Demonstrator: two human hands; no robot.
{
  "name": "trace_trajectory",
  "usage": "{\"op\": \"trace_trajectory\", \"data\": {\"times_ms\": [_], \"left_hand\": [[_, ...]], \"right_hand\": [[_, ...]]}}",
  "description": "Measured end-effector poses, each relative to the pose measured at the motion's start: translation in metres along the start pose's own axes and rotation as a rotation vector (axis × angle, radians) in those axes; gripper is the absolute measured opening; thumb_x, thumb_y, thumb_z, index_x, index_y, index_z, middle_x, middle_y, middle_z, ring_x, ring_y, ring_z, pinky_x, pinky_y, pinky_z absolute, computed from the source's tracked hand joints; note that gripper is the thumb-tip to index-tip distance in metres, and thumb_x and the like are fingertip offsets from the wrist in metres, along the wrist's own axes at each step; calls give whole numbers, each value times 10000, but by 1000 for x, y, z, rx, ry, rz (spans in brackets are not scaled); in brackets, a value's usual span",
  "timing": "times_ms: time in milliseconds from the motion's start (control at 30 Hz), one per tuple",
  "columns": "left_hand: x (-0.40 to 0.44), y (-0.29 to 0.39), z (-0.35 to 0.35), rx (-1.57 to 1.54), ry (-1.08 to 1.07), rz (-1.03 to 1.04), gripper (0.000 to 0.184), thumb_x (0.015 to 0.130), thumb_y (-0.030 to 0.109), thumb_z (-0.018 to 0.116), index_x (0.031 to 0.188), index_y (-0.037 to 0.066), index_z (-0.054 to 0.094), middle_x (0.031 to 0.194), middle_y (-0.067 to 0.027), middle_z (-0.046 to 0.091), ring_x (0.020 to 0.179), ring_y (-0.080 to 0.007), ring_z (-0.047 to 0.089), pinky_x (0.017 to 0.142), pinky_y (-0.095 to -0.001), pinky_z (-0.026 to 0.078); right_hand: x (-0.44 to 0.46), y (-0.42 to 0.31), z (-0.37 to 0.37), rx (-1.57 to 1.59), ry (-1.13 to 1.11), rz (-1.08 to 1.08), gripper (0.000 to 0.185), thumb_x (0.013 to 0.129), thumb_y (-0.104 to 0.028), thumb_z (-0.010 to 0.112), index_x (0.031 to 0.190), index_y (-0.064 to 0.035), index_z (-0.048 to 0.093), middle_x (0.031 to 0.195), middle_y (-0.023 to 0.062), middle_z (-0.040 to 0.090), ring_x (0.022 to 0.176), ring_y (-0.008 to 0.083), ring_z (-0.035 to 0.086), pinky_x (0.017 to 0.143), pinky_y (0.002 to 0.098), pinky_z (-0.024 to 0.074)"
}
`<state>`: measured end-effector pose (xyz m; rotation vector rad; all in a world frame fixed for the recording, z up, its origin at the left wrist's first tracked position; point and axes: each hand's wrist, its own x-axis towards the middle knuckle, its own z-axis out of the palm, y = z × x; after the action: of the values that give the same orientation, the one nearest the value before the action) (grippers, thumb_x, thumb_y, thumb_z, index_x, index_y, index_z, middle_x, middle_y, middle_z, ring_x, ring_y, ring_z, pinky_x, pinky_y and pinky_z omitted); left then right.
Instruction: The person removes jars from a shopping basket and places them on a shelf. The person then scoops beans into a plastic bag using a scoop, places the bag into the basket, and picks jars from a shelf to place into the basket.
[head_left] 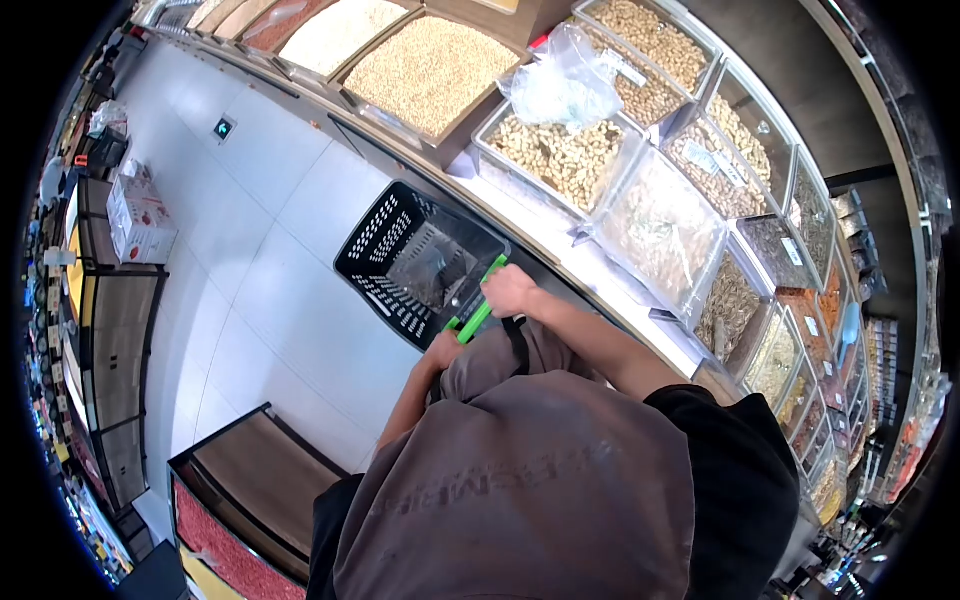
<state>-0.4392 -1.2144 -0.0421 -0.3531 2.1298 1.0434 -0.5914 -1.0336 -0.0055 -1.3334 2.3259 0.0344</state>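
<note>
A black plastic basket (pixel 400 215) with slotted sides hangs or stands in front of my body, beside the counter. Its green handle (pixel 480 312) runs along the side nearest me. My right hand (pixel 508 290) is wrapped round the upper end of that handle. At the lower end, my left hand (pixel 444 350) is closed against the handle, its fingers partly hidden. Something clear and flat, perhaps a plastic bag or tray, lies at the basket's bottom.
Right of the basket, a counter edge (pixel 590 280) carries bins of peanuts (pixel 560 160) and dried goods; a plastic bag (pixel 565 85) lies on one. A grain bin (pixel 430 75) stands ahead. At left are a shelf with a white box (pixel 140 215) and a low brown display (pixel 265 475).
</note>
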Motion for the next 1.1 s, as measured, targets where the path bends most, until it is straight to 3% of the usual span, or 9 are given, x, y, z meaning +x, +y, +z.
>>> {"op": "trace_trajectory", "data": {"times_ms": [67,133,233,333,367,500,700,800,1100], "left_hand": [[13,-15,-13,-20,-23,53,546,715,478,697,821,-57,672,888,-298,656,873,-420,665,749,-460,511],[18,-27,-29,-42,-46,100,551,712,480,695,829,-58,669,899,-300,655,883,-428,661,749,-461,510],[26,-36,-55,79,13,171,526,755,456,665,867,-59,655,930,-297,647,921,-452,633,784,-492,505],[46,-65,-78,428,-23,432,485,759,440,664,854,-36,674,925,-302,644,925,-445,633,806,-498,504],[28,-47,-93,69,118,99,484,731,432,678,829,-42,688,905,-302,659,909,-424,654,814,-483,513],[38,-60,-135,-57,213,-11,430,695,330,699,778,-92,681,821,-277,678,869,-401,680,810,-450,528],[45,-91,-190,-64,402,-59,351,716,299,690,826,-33,717,839,-272,680,865,-398,678,810,-438,530],[47,-91,-216,83,561,-157,407,737,334,715,877,-48,708,909,-292,670,913,-424,661,832,-469,528],[60,-98,-274,10,701,-196,376,751,327,727,934,-2,718,867,-281,675,881,-411,671,808,-474,531]], "right_hand": [[14,-1,-11,-5,-11,-59,221,615,-256,665,741,-75,686,812,116,701,805,291,693,632,408,550],[30,-9,-23,-9,-66,-10,238,612,-259,665,761,-74,683,845,123,695,851,297,675,734,407,528],[52,-22,-36,-132,239,9,312,608,-230,671,848,-32,647,889,134,637,945,302,586,957,421,375],[74,-44,-36,-53,456,143,328,616,-171,679,892,-6,616,910,137,616,962,299,570,967,426,377],[79,-54,-41,23,413,192,377,633,-136,684,968,10,587,1037,175,597,1083,320,532,1002,438,361],[93,-82,-57,201,607,224,527,703,-124,666,1179,36,506,1256,232,493,1284,375,411,1053,474,327],[98,-59,-75,606,902,456,569,786,-119,621,1292,32,408,1253,246,472,1113,421,504,925,487,424],[81,-26,-116,417,823,503,567,793,-100,619,1300,32,404,1250,253,469,1078,430,520,903,491,432],[85,106,-169,281,1113,851,553,886,-163,612,1356,-14,361,1295,274,398,942,455,602,829,514,511]]}}
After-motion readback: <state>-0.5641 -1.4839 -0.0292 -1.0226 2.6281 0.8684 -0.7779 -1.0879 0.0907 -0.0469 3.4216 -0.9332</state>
